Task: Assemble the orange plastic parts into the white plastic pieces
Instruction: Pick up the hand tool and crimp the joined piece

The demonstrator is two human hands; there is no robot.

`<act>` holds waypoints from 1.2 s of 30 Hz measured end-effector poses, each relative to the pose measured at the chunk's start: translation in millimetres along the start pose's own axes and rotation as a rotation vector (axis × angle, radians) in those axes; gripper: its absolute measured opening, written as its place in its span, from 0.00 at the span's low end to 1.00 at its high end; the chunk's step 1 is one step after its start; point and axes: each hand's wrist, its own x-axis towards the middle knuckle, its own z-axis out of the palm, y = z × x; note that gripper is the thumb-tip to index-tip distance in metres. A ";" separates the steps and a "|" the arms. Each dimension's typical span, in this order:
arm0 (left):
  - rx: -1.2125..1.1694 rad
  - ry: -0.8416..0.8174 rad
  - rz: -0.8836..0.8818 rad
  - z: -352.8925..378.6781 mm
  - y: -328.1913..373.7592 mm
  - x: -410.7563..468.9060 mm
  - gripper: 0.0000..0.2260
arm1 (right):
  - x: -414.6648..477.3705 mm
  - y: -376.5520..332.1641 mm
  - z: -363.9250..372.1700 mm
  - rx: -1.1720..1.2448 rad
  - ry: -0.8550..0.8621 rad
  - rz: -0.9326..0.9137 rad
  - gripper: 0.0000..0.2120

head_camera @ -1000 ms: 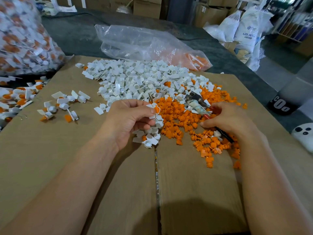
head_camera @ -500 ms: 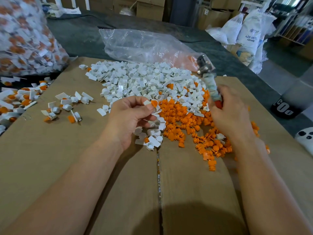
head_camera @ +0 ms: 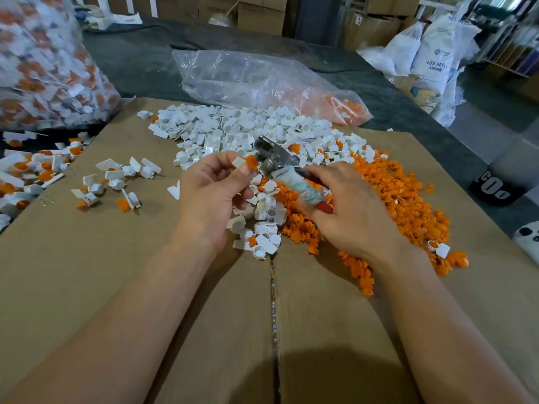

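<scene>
My left hand (head_camera: 213, 193) pinches a white plastic piece with an orange part (head_camera: 249, 162) set in it, held above the cardboard. My right hand (head_camera: 347, 208) grips a pair of metal pliers (head_camera: 275, 157) by their taped handle, and the metal head touches the orange part. Behind the hands lies a heap of white pieces (head_camera: 248, 129). A heap of orange parts (head_camera: 388, 188) spreads to the right, partly hidden by my right hand.
The work lies on a sheet of brown cardboard (head_camera: 116, 287). Assembled pieces (head_camera: 113, 182) are scattered at the left, with more beside a full bag (head_camera: 43, 68). A clear plastic bag (head_camera: 256, 80) lies behind the heaps. The table edge runs along the right.
My right hand picked the pliers off the orange heap, raised them upright, then swung their head down and left onto the piece. My left hand lifted that piece a little.
</scene>
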 end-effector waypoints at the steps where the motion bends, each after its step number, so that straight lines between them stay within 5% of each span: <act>1: 0.004 0.000 0.007 0.1 -0.2 0.0 0.08 | -0.1 -0.9 0.8 0.004 -0.007 0.000 0.25; 36: 0.002 0.057 -0.036 -0.2 -5.4 0.3 0.11 | -0.7 -7.8 10.7 0.077 -0.078 -0.021 0.07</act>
